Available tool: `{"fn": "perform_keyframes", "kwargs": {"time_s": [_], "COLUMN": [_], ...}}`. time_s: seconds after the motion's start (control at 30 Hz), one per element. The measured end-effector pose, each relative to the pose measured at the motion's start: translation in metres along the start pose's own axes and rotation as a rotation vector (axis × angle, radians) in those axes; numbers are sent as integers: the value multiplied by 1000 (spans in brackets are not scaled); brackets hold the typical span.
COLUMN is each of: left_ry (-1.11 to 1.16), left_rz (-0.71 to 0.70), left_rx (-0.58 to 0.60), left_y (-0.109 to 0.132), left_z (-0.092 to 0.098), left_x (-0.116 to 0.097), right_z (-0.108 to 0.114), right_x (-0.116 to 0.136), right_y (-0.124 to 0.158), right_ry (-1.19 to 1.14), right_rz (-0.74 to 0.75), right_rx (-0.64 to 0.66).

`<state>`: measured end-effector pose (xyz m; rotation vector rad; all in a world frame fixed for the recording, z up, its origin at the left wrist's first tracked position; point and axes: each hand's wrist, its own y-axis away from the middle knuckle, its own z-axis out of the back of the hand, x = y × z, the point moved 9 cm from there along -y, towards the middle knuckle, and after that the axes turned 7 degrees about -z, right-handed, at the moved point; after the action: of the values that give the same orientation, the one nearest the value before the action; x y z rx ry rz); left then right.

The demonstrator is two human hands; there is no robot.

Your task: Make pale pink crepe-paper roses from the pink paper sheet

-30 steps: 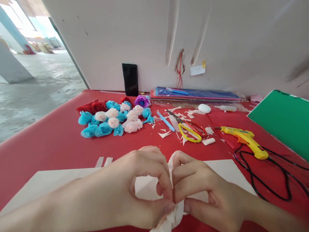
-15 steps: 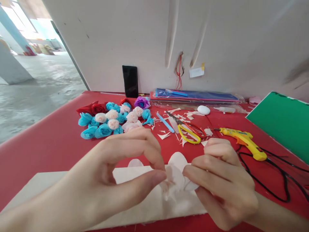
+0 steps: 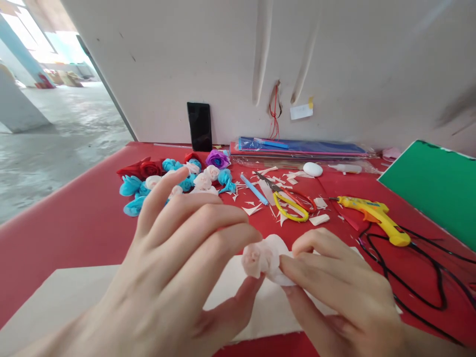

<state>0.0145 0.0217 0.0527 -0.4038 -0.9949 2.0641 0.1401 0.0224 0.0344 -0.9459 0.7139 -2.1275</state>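
A pale pink paper rose [image 3: 253,260] with a rolled centre is between my two hands, over a cream sheet [image 3: 256,317]. My left hand [image 3: 186,248] has its thumb below the bud and its index finger above, closed on its left side; the other fingers arch over. My right hand [image 3: 334,287] pinches a loose rounded petal [image 3: 277,245] that joins the bud on the right. Behind my left hand lie finished paper flowers: blue ones [image 3: 131,185], red ones [image 3: 149,168], a purple one [image 3: 218,158] and pale pink ones [image 3: 203,181].
Scissors [image 3: 290,206] lie among paper scraps beside a light-blue pen-like stick [image 3: 254,189]. A yellow glue gun [image 3: 375,213] with a black cord [image 3: 442,282] is on the right, near a green board [image 3: 439,188]. A phone [image 3: 200,126] leans on the wall, by wrapped coloured paper [image 3: 308,147].
My left hand has turned over, its back now facing up, and grips the bud's side. The rose has come up into clearer view; my right hand keeps its pinch.
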Motion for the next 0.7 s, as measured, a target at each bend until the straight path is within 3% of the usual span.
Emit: {"fn": "perform_keyframes", "kwargs": {"time_s": [0.2,0.4,0.6,0.7], "left_ry": [-25,-123,-118,1], "left_rz": [17,4,-62,26], "left_rx": [7,-56,-210,-151], "left_y": [3,8,6,14], "left_z": [-3,1,19,14], "left_x": [1,-2,-6,6], "right_z": [-10,-5,-4,-6], "right_x": [-6,-6,1,6], "right_y": [3,10,8,6], "right_ry": [-62,26,104,168], "right_rz": [-122,-172,-112,-47], "right_rx": [42,12,-42,-58]}}
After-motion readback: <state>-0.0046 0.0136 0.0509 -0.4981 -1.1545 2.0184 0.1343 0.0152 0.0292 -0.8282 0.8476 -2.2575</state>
